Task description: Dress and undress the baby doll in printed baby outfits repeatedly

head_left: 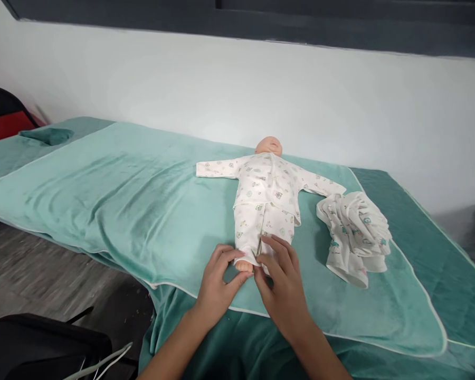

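Observation:
A baby doll (268, 146) lies on its back, dressed in a white patterned top (267, 177) with both sleeves stretched outward. White patterned trousers (247, 224) cover its legs. At the cuff of the trouser leg on the left, my left hand (217, 282) pinches the fabric with its fingers, the thumb low beside the doll's bare foot (244, 265). My right hand (281, 285) grips the other side of that same cuff between thumb and fingers. The second foot is hidden behind my right hand and the cloth.
Crumpled white baby clothing (354, 235) lies to the right of the doll. Beneath is a light green blanket (162, 211) over a darker green bed cover (431, 248). A white wall (182, 84) runs behind. A black chair (43, 348) stands at lower left, with a pale cable beside it.

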The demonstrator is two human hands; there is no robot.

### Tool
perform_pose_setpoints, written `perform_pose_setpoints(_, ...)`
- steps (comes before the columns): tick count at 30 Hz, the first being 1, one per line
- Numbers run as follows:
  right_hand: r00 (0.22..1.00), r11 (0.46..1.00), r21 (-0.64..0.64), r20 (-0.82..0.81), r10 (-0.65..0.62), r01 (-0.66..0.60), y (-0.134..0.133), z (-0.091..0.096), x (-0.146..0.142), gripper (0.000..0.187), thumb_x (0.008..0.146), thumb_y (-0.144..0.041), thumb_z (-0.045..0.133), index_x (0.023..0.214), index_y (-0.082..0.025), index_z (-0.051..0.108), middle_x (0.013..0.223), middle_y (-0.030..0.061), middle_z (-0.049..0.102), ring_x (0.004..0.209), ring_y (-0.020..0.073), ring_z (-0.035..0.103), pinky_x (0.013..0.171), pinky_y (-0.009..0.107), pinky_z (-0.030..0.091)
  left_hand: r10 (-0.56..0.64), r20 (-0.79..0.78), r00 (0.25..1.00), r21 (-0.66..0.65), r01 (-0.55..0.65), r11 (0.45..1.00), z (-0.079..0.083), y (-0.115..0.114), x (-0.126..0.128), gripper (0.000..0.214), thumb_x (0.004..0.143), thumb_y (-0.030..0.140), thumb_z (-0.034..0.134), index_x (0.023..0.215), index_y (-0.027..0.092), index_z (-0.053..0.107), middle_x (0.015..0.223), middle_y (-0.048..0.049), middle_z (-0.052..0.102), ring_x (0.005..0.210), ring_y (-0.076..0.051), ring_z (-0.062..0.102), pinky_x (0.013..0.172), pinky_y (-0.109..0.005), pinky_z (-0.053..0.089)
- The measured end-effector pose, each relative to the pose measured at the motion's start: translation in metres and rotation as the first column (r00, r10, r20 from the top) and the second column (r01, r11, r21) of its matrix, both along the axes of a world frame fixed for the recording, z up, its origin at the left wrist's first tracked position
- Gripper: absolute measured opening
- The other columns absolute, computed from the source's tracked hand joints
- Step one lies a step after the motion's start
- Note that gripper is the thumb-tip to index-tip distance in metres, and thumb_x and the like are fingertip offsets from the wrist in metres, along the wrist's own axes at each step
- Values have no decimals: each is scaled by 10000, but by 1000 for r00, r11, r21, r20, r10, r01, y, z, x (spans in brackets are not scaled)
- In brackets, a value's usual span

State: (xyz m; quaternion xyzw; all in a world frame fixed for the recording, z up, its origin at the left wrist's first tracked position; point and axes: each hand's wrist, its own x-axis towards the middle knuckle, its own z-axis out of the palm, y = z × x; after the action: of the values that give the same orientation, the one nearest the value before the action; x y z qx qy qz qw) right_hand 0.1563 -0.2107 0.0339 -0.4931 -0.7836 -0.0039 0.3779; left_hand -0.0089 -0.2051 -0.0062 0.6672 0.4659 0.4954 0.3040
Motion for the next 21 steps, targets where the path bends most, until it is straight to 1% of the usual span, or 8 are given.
perform_pose_setpoints(3,997,998,-8,-52,58,-59,-6,5,-1,208,910,-58,535,1007,-241,520,1302,108,577,1313,285,481,1055,578,455,3,43,999,17,-3,1000,-1,3,-1,212,866,299,709,1055,244,629,1018,-34,590,950,-175,597,856,-313,496)
perform_pose_setpoints(6,995,997,-26,-75,70,-73,-11,6,-3,199,910,-57,534,990,-238,517,1291,107,577,1299,277,483,1058,566,451,16,91,996,14,-17,1000,-7,5,0,180,871,291,697,1028,234,628,991,-32,598,928,-174,591,837,-307,488)
perform_pose_setpoints(8,994,997,-27,-84,69,-72,-14,4,-4,197,908,-62,540,992,-240,530,1260,99,589,1260,267,508,1058,555,450,31,126,992,-4,-31,1000,-12,4,1,158,878,285,685,1014,231,626,971,-28,600,911,-169,586,827,-300,482)
perform_pose_setpoints(11,996,998,-17,-70,64,-65,-16,3,-6,212,902,-65,549,1012,-245,575,1102,62,635,1102,233,584,1064,540,434,69,183,981,-30,-65,997,-21,2,3,106,892,279,663,961,221,610,908,-18,587,853,-158,575,785,-287,478)
perform_pose_setpoints(13,997,998,-32,-54,52,-54,-17,3,-6,208,907,-67,550,1000,-246,597,997,35,646,985,205,608,1057,517,427,77,190,979,-20,-75,997,-25,1,3,92,899,268,652,953,220,596,890,-15,582,833,-154,573,764,-284,477)
perform_pose_setpoints(16,998,997,-62,-34,43,-45,-16,1,-6,199,922,-71,541,994,-246,602,951,20,650,933,190,608,1049,494,412,47,124,991,45,-53,998,-24,-1,2,143,911,220,635,1044,234,586,946,-21,594,883,-153,592,800,-292,492)
perform_pose_setpoints(18,999,997,-63,-28,40,-42,-16,-3,-5,195,927,-73,540,1009,-241,593,971,24,654,965,195,606,1067,496,393,28,49,998,104,-33,994,-22,-3,1,225,922,192,617,1136,247,577,999,-32,592,940,-160,603,838,-307,510)
perform_pose_setpoints(21,999,998,-51,-30,41,-42,-18,-10,-3,203,930,-67,542,1047,-229,581,1030,42,653,1037,207,595,1096,499,379,44,-58,997,198,-31,980,-19,-6,2,313,929,163,604,1228,253,575,1040,-50,555,969,-161,598,846,-315,534)
